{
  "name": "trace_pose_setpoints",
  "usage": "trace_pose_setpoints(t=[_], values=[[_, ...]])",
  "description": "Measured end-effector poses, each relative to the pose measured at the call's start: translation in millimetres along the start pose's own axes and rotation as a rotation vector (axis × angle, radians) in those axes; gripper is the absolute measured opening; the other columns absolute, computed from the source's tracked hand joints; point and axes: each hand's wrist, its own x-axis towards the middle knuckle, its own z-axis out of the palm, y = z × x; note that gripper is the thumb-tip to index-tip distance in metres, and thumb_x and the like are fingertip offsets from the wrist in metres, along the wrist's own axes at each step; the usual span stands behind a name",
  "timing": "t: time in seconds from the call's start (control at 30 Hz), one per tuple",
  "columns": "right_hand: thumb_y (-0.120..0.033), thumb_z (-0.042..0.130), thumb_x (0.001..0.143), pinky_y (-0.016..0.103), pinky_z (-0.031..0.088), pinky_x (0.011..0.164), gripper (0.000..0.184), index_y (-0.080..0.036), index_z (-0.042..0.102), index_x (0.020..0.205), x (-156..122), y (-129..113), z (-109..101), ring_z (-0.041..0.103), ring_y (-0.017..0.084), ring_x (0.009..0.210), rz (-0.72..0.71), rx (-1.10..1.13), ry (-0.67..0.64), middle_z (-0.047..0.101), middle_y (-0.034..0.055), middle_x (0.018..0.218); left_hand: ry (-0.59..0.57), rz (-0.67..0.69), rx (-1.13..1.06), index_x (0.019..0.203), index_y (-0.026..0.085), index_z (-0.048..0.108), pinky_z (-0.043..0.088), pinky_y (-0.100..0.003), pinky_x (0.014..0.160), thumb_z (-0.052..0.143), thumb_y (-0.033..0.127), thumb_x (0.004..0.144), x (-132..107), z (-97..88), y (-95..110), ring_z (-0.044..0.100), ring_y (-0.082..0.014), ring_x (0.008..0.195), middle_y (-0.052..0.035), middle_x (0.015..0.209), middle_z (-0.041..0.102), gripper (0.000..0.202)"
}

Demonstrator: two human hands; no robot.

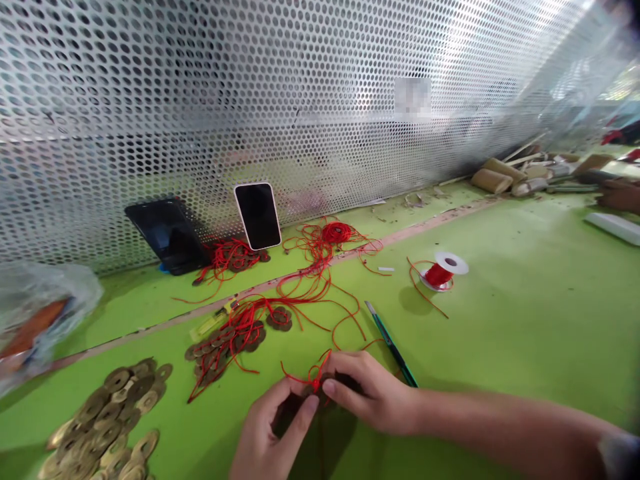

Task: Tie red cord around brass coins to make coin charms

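My left hand (pixel 273 430) and my right hand (pixel 370 393) meet at the lower middle of the green table (pixel 525 320). Both pinch a knotted red string (pixel 314 377) between thumb and fingers, with dark coins partly hidden under the fingertips. Just beyond lie bundles of dark coins tied with red string (pixel 230 340). A heap of loose brass coins (pixel 107 420) with square holes sits at the lower left. A green-handled pair of scissors (pixel 393 345) lies right beside my right hand. Farther right stands a spool of red thread (pixel 443 272).
Two phones, one black (pixel 169 235) and one white-edged (pixel 258 215), lean against the perforated metal wall (pixel 300 100). A plastic bag (pixel 40 313) lies at far left. Loose red cord (pixel 330 240) sprawls mid-table. Wooden pieces (pixel 505 175) and another person's hand (pixel 620 195) are at far right.
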Motion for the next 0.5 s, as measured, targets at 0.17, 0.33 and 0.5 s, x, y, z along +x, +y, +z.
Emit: trace_pose_setpoints(t=[0.17, 0.33, 0.5], values=[[-0.029, 0.043, 0.093, 0.017, 0.036, 0.058, 0.021, -0.015, 0.051, 0.079, 1, -1, 0, 0.046, 0.009, 0.061, 0.011, 0.061, 0.018, 0.051, -0.0003, 0.069, 0.002, -0.043, -0.044, 0.076, 0.019, 0.063, 0.049, -0.024, 0.065, 0.063, 0.048, 0.075, 0, -1.8, 0, 0.061, -0.0176, 0.069, -0.0019, 0.072, 0.065, 0.028], [-0.028, 0.044, 0.093, 0.017, 0.036, 0.058, 0.021, -0.015, 0.052, 0.079, 0, -2, -2, 0.046, 0.008, 0.062, 0.026, 0.082, 0.0, 0.052, -0.0002, 0.07, -0.003, -0.05, -0.061, 0.072, 0.019, 0.062, 0.043, -0.019, 0.055, 0.063, 0.047, 0.074, -1, -2.5, 2, 0.052, -0.0124, 0.057, 0.0017, 0.062, 0.057, 0.028], [-0.029, 0.044, 0.092, 0.018, 0.035, 0.056, 0.021, -0.015, 0.053, 0.08, -1, -1, -3, 0.043, 0.008, 0.06, 0.083, 0.07, -0.013, 0.05, -0.0007, 0.069, 0.004, -0.022, -0.079, 0.066, 0.018, 0.059, 0.038, -0.018, 0.051, 0.063, 0.046, 0.074, -1, -0.1, 15, 0.046, -0.0107, 0.053, 0.0036, 0.056, 0.051, 0.029]])
